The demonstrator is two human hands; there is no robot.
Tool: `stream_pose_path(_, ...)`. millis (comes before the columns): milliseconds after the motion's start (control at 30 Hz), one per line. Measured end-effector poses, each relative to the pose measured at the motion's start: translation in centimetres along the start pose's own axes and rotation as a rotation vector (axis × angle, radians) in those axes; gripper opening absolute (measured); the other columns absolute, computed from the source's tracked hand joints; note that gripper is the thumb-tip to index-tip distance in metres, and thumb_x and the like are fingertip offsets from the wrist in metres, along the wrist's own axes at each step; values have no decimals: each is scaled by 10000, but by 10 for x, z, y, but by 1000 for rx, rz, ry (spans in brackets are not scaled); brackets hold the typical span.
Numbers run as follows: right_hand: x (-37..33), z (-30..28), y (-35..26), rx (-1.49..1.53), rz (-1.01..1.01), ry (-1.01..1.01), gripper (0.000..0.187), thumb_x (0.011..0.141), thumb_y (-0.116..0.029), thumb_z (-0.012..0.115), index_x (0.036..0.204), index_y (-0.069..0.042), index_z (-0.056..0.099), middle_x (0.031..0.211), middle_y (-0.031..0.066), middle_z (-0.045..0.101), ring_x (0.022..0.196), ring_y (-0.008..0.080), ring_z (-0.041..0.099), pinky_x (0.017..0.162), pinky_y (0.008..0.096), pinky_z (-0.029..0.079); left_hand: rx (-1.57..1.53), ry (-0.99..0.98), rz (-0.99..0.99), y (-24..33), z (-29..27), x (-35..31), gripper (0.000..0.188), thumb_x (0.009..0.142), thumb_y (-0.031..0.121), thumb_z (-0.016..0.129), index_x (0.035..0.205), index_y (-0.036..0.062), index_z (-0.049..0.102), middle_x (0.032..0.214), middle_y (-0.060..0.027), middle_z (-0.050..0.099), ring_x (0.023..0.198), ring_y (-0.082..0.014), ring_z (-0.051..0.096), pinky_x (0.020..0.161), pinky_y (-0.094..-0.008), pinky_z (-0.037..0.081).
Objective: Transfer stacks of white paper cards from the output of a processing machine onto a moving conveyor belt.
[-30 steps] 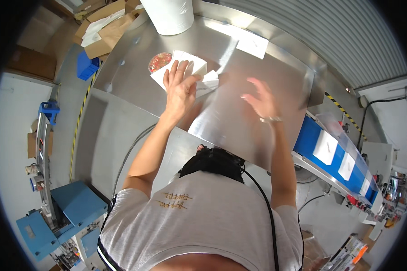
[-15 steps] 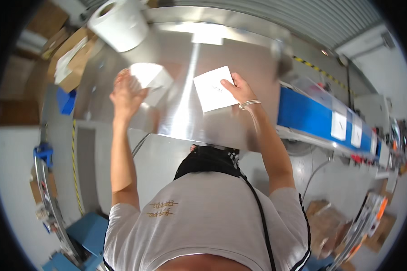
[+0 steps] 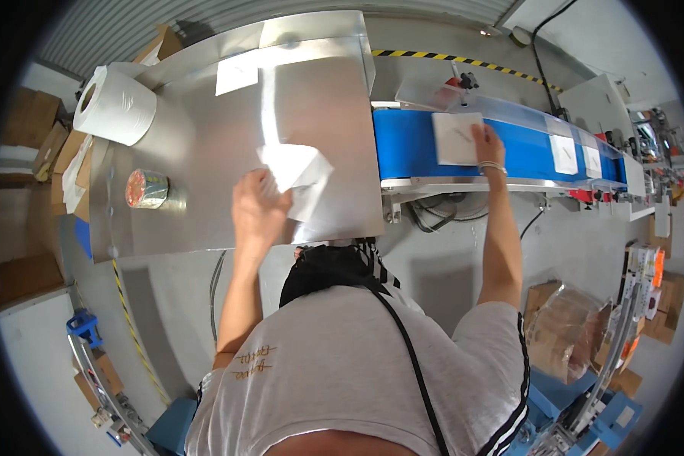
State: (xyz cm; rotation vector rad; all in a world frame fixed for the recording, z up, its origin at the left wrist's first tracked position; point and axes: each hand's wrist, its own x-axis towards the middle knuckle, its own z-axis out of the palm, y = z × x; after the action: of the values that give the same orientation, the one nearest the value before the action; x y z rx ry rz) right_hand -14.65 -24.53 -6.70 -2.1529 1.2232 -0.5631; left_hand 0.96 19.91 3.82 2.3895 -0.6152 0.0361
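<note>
Over the near right part of the steel table [image 3: 197, 152], my left hand [image 3: 257, 207] is closed on a crumpled white wipe [image 3: 302, 173] that spreads out past the fingers. My right hand [image 3: 491, 146] reaches over the blue conveyor belt [image 3: 406, 144] and grips the right edge of a flat white square packet [image 3: 456, 140]. The packet lies at or just above the belt; I cannot tell whether it touches. Farther right on the belt are a white packet [image 3: 563, 154] and another white packet [image 3: 593, 161].
A large white paper roll [image 3: 121, 106] lies at the table's far left, with a small wrapped cylinder [image 3: 147, 188] nearer me. A white sheet [image 3: 237, 72] rests at the table's back. A clear guard [image 3: 501, 106] runs along the belt's far side. Cardboard boxes [image 3: 72, 175] stand left.
My right hand has carried the white packet from over the table rightward to the belt. My view has swung right. The left hand still holds the wipe.
</note>
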Motion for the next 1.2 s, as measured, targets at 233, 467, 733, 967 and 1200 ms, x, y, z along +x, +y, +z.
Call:
stream_pose_path(233, 12, -30, 15, -642, -328, 418, 597, 835, -481, 602, 1284, -104, 488, 1122, 176, 607, 1054, 349, 555, 872, 447, 450, 66, 87, 159, 38, 23, -8, 563, 711, 113, 714, 1243, 137, 533, 1252, -152, 483, 1098, -337, 486, 948, -466, 339)
stream_pose_path(467, -103, 31, -118, 521, -536, -463, 337, 778, -99, 730, 1097, -67, 627, 1049, 79, 653, 877, 168, 634, 725, 272, 514, 55, 102, 299, 29, 26, -13, 405, 727, 63, 699, 1110, 193, 675, 1313, -130, 467, 1142, -292, 479, 944, -434, 327)
stream_pose_path(733, -124, 62, -165, 619, -482, -830, 445, 771, -84, 740, 1175, -57, 555, 1059, 53, 599, 873, 130, 580, 756, 256, 494, -10, 48, 227, 33, 22, -16, 354, 745, 36, 700, 1052, 211, 716, 1348, -101, 465, 1223, -273, 429, 1015, -421, 278)
stream_pose_path(967, -114, 72, -167, 515, -696, -933, 404, 793, -79, 720, 1147, -29, 532, 1030, 50, 587, 893, 112, 567, 787, 259, 485, 3, 66, 264, 35, 23, -14, 411, 703, 119, 749, 1102, 192, 683, 1356, -152, 440, 1183, -319, 441, 974, -441, 302)
stream_pose_path(1200, -72, 40, -90, 646, -147, -591, 191, 920, -214, 599, 905, -35, 533, 761, -21, 507, 689, 63, 445, 607, 227, 402, 48, 141, 132, 18, 26, -14, 402, 772, 126, 705, 1163, 194, 645, 1302, -150, 478, 1091, -296, 491, 943, -414, 349)
